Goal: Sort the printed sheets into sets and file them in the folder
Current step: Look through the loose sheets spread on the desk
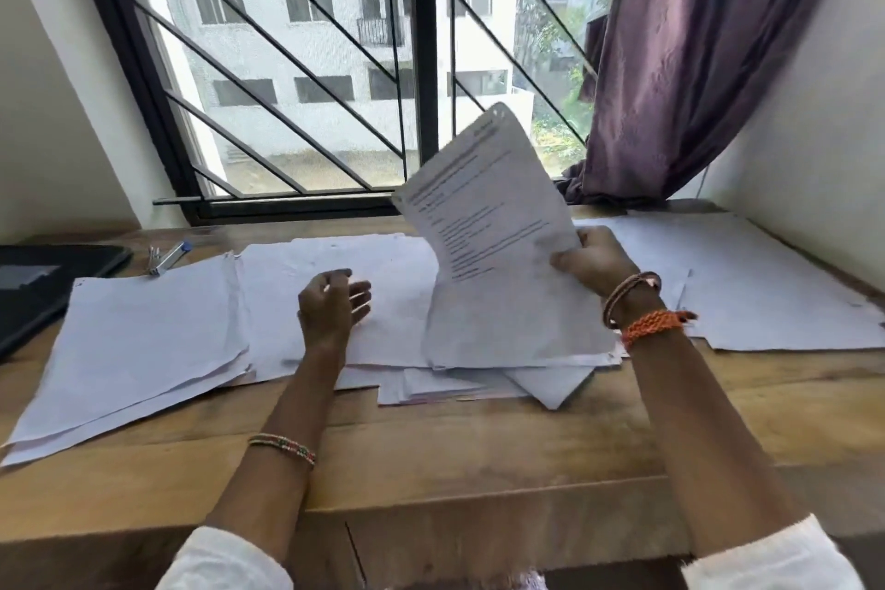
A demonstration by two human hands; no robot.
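Right hand (pixel 596 256) raised above the middle pile, fingers and thumb curled round the lower right edge of a printed sheet (pixel 483 211). Sheet lifted and tilted, printed side toward the camera, its top corner reaching up in front of the window (pixel 306 62). Text on it too blurred to read.

Left hand (pixel 333 302) low over the centre pile of sheets (pixel 335 302), fingers loosely bent and spread, holding nothing; whether the fingertips touch the paper, cannot tell.

More sheets lying flat on the wooden desk (pixel 431 455): a left pile (pixel 139 345) near the left edge, a loose heap (pixel 503 350) under the raised sheet, and a right pile (pixel 766 283) far to the right, apart from the others. All blank side up or too pale to read.

Black folder (pixel 43 283) at the far left edge of the desk, only partly in view, just beside the left pile. Stapler (pixel 167 256) far behind the left pile, close to the window sill.

Purple curtain (pixel 694 62) hanging at the far right of the window, its lower end resting on the desk. Orange thread band (pixel 656 323) on the right wrist, beaded bangles (pixel 282 446) on the left forearm.
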